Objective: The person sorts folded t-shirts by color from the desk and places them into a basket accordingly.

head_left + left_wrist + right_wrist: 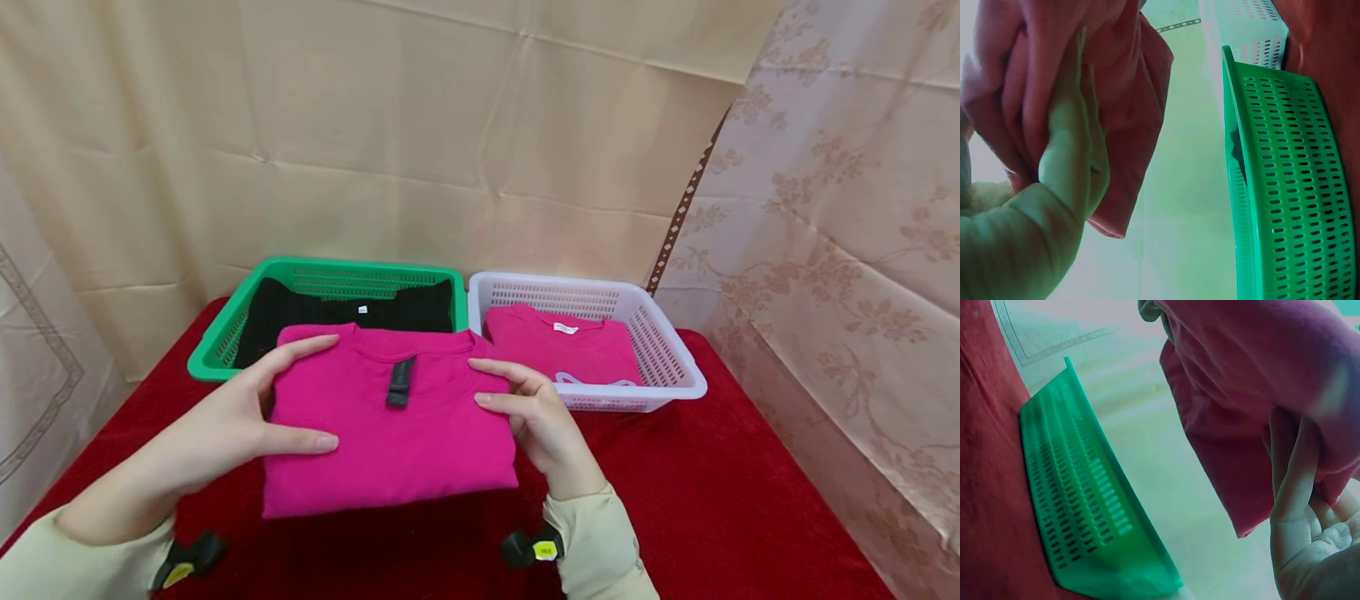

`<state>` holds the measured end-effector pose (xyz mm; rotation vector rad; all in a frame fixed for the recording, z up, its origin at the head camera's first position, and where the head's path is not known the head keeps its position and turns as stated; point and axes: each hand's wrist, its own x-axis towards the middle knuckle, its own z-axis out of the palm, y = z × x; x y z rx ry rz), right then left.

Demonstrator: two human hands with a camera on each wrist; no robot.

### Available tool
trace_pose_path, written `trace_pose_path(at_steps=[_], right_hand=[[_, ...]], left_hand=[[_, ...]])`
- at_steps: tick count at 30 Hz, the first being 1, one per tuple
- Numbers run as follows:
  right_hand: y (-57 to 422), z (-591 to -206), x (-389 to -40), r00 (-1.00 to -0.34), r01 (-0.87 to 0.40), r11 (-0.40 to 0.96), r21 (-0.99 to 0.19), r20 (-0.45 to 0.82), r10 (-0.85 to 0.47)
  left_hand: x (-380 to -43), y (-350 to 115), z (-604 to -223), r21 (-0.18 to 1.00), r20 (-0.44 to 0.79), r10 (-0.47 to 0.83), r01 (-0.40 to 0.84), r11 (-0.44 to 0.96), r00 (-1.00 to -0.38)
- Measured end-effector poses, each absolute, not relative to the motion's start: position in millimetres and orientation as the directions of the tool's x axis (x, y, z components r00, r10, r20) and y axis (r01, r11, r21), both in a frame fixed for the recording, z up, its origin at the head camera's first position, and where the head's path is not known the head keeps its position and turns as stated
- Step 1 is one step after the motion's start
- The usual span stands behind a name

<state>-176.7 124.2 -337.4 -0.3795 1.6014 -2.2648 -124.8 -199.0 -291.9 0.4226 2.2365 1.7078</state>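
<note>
A folded magenta T-shirt [390, 442] with a dark neck label hangs in the air over the near part of the table. My left hand [247, 417] grips its left side, thumb on the front face. On the right side, my right hand [540, 417] holds the shirt's edge, with fingers on the front and others behind it. From below, both wrist views show the folded layers of the shirt [1129, 125] between the fingers. Behind it, a black garment [345, 312] lies in the green basket [213, 358], and another pink shirt [592, 350] lies in the white basket [675, 367].
The baskets stand side by side at the back of a table with a red cloth [735, 467]. A beige curtain [450, 125] hangs right behind them, and a floral curtain [847, 250] borders the right side.
</note>
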Motion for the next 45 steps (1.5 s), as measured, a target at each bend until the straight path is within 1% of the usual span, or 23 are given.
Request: trace_pose_path(at_steps=[9,14,22,25,29,34,37,45], right_hand=[[135.2,-324.2,-182.0,-0.95,0.104,-0.295,-0.95,-0.007,-0.313],[137.6,-315.0,-188.9,-0.972,0.074,-0.291,-0.954,-0.004,-0.237],[146.0,-302.0,-198.1,-0.993,0.026,-0.308,-0.951,0.01,-0.115],[151.6,-299.7,-201.4,-0.998,0.017,-0.296,-0.955,0.003,-0.068],[159.9,-298.7,-204.4,-1.0,0.021,-0.285,-0.958,-0.015,-0.024],[170.7,-299.0,-208.4,-1.0,0.024,-0.292,-0.956,-0.027,0.007],[176.7,-298.4,-210.0,-0.999,0.032,-0.293,-0.956,-0.037,0.011],[188.8,-293.3,-211.5,-0.999,0.044,-0.294,-0.955,-0.049,0.008]], left_hand=[[-137.5,-182.5,-281.7,0.955,-0.076,0.347,0.031,0.294,-0.935],[-147.2,-175.8,-279.0,0.962,-0.037,0.314,0.052,0.269,-0.949],[-160.4,-164.4,-273.0,0.96,0.005,0.225,0.067,0.271,-0.974],[-164.6,-159.7,-271.8,0.972,0.001,0.254,0.061,0.227,-0.967],[-170.4,-152.4,-271.8,0.986,-0.004,0.355,0.054,0.155,-0.935],[-176.0,-143.2,-272.0,0.98,-0.006,0.449,0.084,0.179,-0.893],[-179.1,-137.9,-271.6,0.977,-0.007,0.448,0.09,0.193,-0.894],[-189.4,-124.4,-274.7,0.985,0.023,0.394,0.087,0.146,-0.919]])
